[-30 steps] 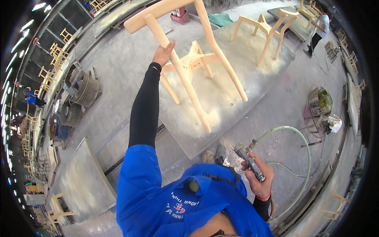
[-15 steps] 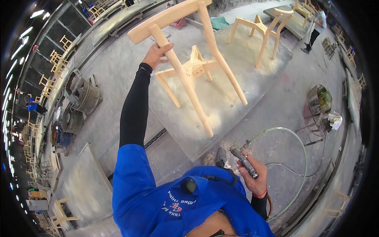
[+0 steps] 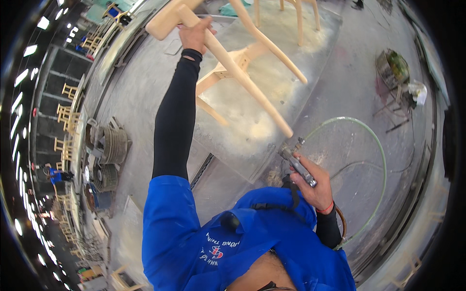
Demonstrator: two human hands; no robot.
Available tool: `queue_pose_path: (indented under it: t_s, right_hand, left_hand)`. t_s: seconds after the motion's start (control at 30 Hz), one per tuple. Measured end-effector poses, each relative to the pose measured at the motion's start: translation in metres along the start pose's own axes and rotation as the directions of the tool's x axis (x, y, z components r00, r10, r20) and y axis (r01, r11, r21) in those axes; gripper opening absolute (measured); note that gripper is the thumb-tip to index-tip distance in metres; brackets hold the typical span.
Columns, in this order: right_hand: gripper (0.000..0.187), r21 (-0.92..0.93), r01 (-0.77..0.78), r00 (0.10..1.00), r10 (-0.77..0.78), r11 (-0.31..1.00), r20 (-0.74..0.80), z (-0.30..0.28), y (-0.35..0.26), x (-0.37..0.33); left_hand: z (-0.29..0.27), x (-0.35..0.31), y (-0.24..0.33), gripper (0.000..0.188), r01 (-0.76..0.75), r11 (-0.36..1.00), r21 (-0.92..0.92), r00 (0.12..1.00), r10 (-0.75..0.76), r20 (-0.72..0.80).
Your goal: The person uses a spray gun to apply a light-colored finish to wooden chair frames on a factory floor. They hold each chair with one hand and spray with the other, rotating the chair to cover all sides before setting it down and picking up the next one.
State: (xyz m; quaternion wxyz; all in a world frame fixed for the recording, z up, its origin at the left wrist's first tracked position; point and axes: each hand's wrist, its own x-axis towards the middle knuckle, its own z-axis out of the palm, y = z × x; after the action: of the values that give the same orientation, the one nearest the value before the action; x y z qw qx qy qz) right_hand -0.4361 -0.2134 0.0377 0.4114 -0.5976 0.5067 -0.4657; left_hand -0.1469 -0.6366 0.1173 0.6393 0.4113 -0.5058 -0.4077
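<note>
My left hand [image 3: 195, 36], on an outstretched arm in a black sleeve, is wrapped round a back post of a pale wooden chair frame [image 3: 252, 94], just below its wide top rail. The seatless frame leans at an angle, its crossed seat braces showing under the post. The upper part of the chair runs out of the picture. Low on the right, my right hand [image 3: 318, 186] grips a metal spray gun [image 3: 302, 169]. The gun's nozzle end is close below the tip of the nearest chair leg. A pale green hose [image 3: 381, 150] loops from the gun to the right.
Another chair frame [image 3: 300, 22] stands farther back on the dusty grey board [image 3: 233, 150]. Round bins [image 3: 112, 143] stand at the left. At the right are a dirty bucket [image 3: 393, 68] and a metal stand [image 3: 391, 106]. Chairs line the far-left bench, where a person in blue [image 3: 57, 175] stands.
The view has shifted, so the held chair sits higher in the picture. Its near leg tip is now closer to the spray gun. Both hands keep their holds.
</note>
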Motion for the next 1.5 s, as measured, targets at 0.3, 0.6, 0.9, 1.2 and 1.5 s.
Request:
queue_pose_path:
  t_s: [0.3,0.6,0.9,1.2,1.5]
  right_hand:
    - [0.054,0.151,-0.12,0.992,0.114,0.981,0.048,-0.015,0.01,0.009]
    - [0.054,0.109,-0.022,0.987,0.039,0.994,-0.155,-0.02,0.014,0.015]
    - [0.053,0.103,0.004,1.0,-0.006,0.995,0.018,-0.033,0.017,0.018]
    - [0.053,0.116,-0.061,0.996,0.052,0.991,0.077,-0.029,0.021,0.009]
    - [0.051,0.086,-0.04,0.998,0.036,0.995,0.042,-0.031,0.019,0.014]
  left_hand:
    - [0.053,0.051,-0.018,0.03,-0.006,0.999,-0.041,0.994,0.001,-0.109]
    - [0.067,0.07,-0.029,0.031,0.008,1.0,-0.01,0.976,-0.011,-0.217]
    - [0.084,0.071,-0.031,0.027,-0.085,0.996,-0.034,0.972,0.075,-0.22]
    - [0.08,0.078,-0.033,0.025,-0.05,0.997,-0.052,0.985,0.041,-0.17]
    - [0.076,0.066,-0.026,0.027,-0.052,0.998,-0.021,0.987,0.048,-0.152]
